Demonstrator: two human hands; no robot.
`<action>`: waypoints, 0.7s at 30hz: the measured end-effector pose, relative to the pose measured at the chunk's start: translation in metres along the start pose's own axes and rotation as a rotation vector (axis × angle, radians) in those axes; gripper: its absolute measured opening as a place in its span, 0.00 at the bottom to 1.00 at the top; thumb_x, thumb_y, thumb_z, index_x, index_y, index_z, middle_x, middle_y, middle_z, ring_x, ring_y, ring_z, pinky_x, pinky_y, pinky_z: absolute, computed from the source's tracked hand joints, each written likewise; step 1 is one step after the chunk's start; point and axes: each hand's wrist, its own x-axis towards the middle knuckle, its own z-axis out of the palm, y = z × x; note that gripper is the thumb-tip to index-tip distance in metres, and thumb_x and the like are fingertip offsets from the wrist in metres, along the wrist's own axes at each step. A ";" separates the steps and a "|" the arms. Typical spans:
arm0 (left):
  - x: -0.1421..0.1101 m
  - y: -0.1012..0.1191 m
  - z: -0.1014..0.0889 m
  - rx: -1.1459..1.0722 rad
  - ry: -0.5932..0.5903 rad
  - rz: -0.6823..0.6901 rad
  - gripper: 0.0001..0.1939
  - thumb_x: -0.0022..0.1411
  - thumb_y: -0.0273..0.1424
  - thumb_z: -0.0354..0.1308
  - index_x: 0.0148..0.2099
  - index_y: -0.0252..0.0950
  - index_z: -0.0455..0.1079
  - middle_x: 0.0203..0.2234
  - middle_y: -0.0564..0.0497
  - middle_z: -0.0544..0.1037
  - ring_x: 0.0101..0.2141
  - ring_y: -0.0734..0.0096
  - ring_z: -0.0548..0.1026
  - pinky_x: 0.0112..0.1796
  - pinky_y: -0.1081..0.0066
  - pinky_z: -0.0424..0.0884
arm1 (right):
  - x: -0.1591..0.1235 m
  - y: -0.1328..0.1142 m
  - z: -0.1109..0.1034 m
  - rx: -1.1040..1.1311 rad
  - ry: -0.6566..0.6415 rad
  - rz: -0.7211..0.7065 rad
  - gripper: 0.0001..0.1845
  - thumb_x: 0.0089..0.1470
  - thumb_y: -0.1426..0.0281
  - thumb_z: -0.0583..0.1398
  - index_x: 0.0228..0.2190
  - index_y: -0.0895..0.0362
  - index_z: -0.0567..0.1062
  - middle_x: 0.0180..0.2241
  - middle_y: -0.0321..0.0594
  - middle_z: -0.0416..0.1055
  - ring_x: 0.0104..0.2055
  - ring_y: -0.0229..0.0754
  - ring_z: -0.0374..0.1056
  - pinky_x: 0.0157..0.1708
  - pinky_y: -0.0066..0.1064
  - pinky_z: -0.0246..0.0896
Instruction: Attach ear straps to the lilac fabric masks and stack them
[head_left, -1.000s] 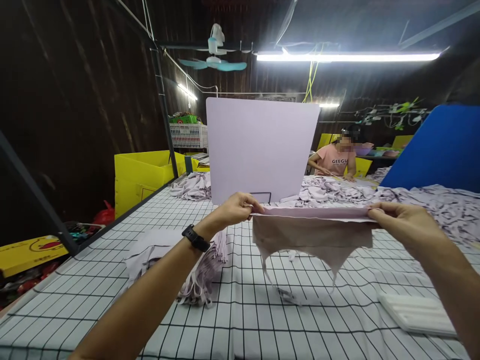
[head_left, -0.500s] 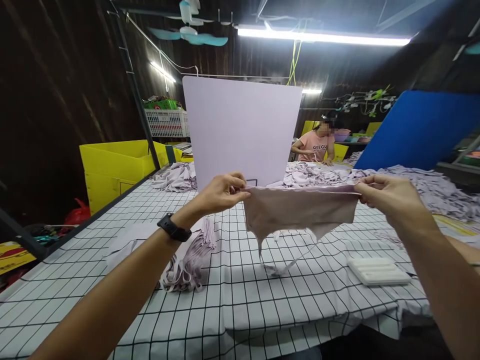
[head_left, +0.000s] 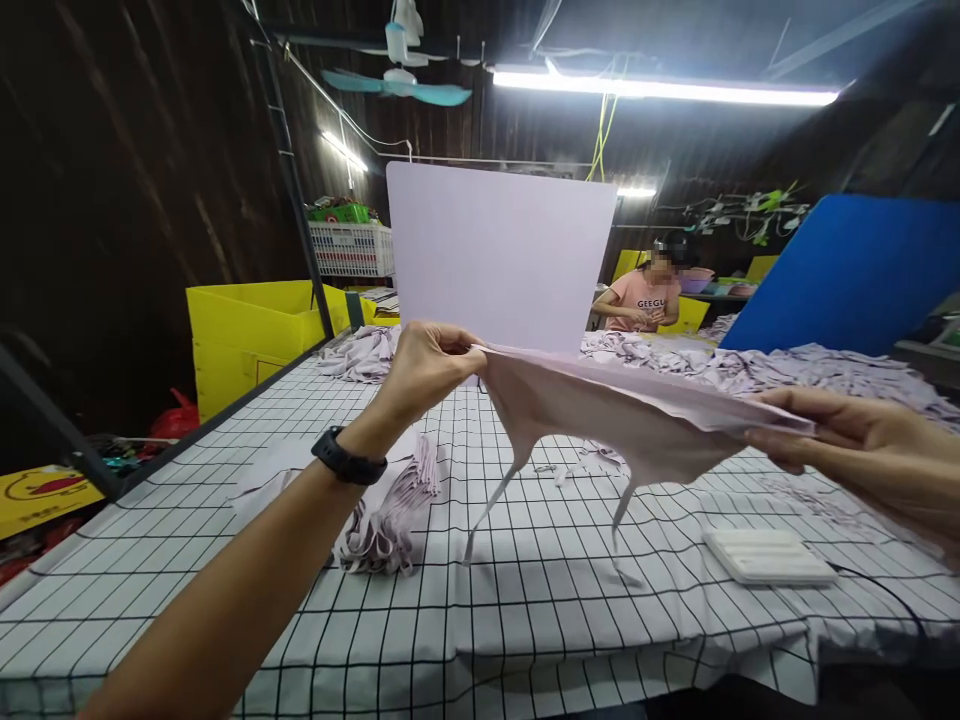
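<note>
A pale lilac strappy top (head_left: pixel 600 405) is stretched in the air between both hands, upside down, with its thin straps dangling toward the table. My left hand (head_left: pixel 435 365) pinches its upper left corner between thumb and fingers. On the right, my right hand (head_left: pixel 862 435) grips the other end, with the thumb below and the fingers above the fabric. Below my left forearm lies a stack of similar strappy tops (head_left: pixel 386 520), their straps bunched at the near end.
A white grid-patterned cloth (head_left: pixel 525 620) covers the table. At right lies a white ridged device (head_left: pixel 769 555) with a black cable. Lilac garment heaps (head_left: pixel 825 370) lie behind, near a white board (head_left: pixel 502 260) and a blue board (head_left: pixel 847 270). Another person (head_left: pixel 645 300) works at the far side.
The top has tilted, its right end now lower and nearer. My right hand has moved right and down and turned; my left hand has risen slightly. The straps swing apart.
</note>
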 end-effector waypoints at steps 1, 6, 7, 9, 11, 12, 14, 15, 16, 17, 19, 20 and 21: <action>-0.002 0.001 0.000 -0.014 0.001 -0.009 0.11 0.49 0.26 0.59 0.32 0.31 0.83 0.25 0.48 0.83 0.27 0.71 0.76 0.27 0.74 0.69 | -0.003 0.002 0.000 -0.001 0.011 -0.021 0.30 0.26 0.44 0.75 0.27 0.51 0.80 0.21 0.38 0.68 0.25 0.43 0.64 0.23 0.33 0.64; -0.004 0.008 -0.005 -0.187 -0.029 -0.099 0.08 0.46 0.27 0.58 0.27 0.32 0.78 0.21 0.51 0.77 0.26 0.73 0.72 0.29 0.74 0.67 | -0.018 0.000 0.005 0.134 0.084 0.045 0.31 0.22 0.45 0.77 0.26 0.53 0.81 0.19 0.36 0.66 0.19 0.35 0.55 0.15 0.29 0.55; -0.005 0.009 -0.007 -0.211 -0.060 -0.129 0.06 0.46 0.27 0.58 0.25 0.33 0.77 0.20 0.52 0.76 0.26 0.74 0.71 0.29 0.73 0.67 | -0.020 -0.001 0.006 0.173 0.137 0.070 0.31 0.20 0.45 0.77 0.24 0.53 0.81 0.19 0.36 0.66 0.19 0.35 0.55 0.14 0.28 0.54; -0.007 0.011 -0.013 -0.234 -0.160 -0.194 0.03 0.45 0.28 0.59 0.24 0.34 0.74 0.22 0.53 0.75 0.28 0.73 0.72 0.32 0.72 0.69 | -0.025 -0.004 0.008 0.237 0.254 0.109 0.33 0.13 0.46 0.78 0.22 0.54 0.82 0.21 0.40 0.69 0.22 0.37 0.60 0.15 0.28 0.59; -0.010 0.012 -0.019 -0.242 -0.293 -0.248 0.03 0.45 0.29 0.61 0.24 0.34 0.73 0.25 0.52 0.76 0.31 0.71 0.73 0.36 0.69 0.70 | -0.030 -0.005 0.008 0.268 0.315 0.133 0.34 0.08 0.48 0.79 0.23 0.53 0.83 0.26 0.43 0.74 0.29 0.44 0.68 0.20 0.28 0.68; -0.012 0.013 -0.022 -0.246 -0.360 -0.266 0.04 0.45 0.30 0.62 0.24 0.34 0.73 0.27 0.51 0.76 0.32 0.70 0.73 0.37 0.69 0.70 | -0.032 -0.006 0.008 0.278 0.319 0.146 0.34 0.07 0.49 0.79 0.22 0.53 0.83 0.27 0.45 0.75 0.32 0.46 0.70 0.22 0.28 0.70; -0.015 0.014 -0.025 -0.252 -0.466 -0.281 0.05 0.46 0.31 0.63 0.25 0.35 0.73 0.28 0.51 0.76 0.34 0.69 0.73 0.38 0.69 0.69 | -0.036 -0.007 0.008 0.299 0.320 0.175 0.33 0.07 0.49 0.79 0.20 0.53 0.81 0.28 0.45 0.76 0.32 0.46 0.71 0.23 0.27 0.71; -0.016 0.015 -0.026 -0.253 -0.498 -0.282 0.05 0.46 0.32 0.63 0.25 0.35 0.73 0.28 0.51 0.75 0.35 0.69 0.72 0.37 0.69 0.69 | -0.037 -0.007 0.008 0.310 0.329 0.187 0.33 0.06 0.50 0.79 0.19 0.53 0.81 0.29 0.45 0.76 0.31 0.44 0.70 0.22 0.26 0.70; -0.017 0.014 -0.026 -0.255 -0.517 -0.279 0.06 0.46 0.33 0.63 0.25 0.36 0.73 0.28 0.51 0.75 0.35 0.68 0.72 0.37 0.69 0.69 | -0.038 -0.007 0.008 0.319 0.344 0.196 0.33 0.05 0.49 0.79 0.18 0.53 0.80 0.29 0.45 0.76 0.31 0.43 0.70 0.21 0.25 0.69; -0.017 0.014 -0.026 -0.255 -0.531 -0.272 0.06 0.47 0.33 0.63 0.25 0.36 0.73 0.28 0.51 0.75 0.35 0.68 0.73 0.37 0.69 0.69 | -0.038 -0.007 0.009 0.324 0.358 0.200 0.34 0.04 0.49 0.79 0.19 0.53 0.80 0.30 0.45 0.77 0.31 0.43 0.70 0.20 0.25 0.68; -0.017 0.012 -0.025 -0.254 -0.544 -0.259 0.06 0.47 0.34 0.62 0.24 0.37 0.72 0.27 0.51 0.75 0.35 0.67 0.73 0.37 0.68 0.70 | -0.037 -0.007 0.009 0.321 0.374 0.192 0.36 0.03 0.48 0.79 0.21 0.53 0.82 0.32 0.46 0.78 0.33 0.44 0.71 0.21 0.26 0.68; -0.017 0.010 -0.024 -0.252 -0.546 -0.254 0.06 0.47 0.34 0.62 0.24 0.37 0.72 0.27 0.51 0.75 0.34 0.67 0.73 0.37 0.67 0.71 | -0.036 -0.006 0.008 0.311 0.369 0.182 0.36 0.04 0.47 0.79 0.21 0.53 0.82 0.33 0.47 0.78 0.33 0.45 0.71 0.21 0.27 0.68; -0.016 0.008 -0.022 -0.250 -0.541 -0.252 0.06 0.46 0.33 0.63 0.24 0.37 0.72 0.27 0.51 0.75 0.33 0.67 0.74 0.37 0.67 0.71 | -0.035 -0.005 0.008 0.296 0.360 0.165 0.36 0.06 0.46 0.78 0.22 0.53 0.82 0.33 0.48 0.78 0.34 0.46 0.72 0.22 0.28 0.68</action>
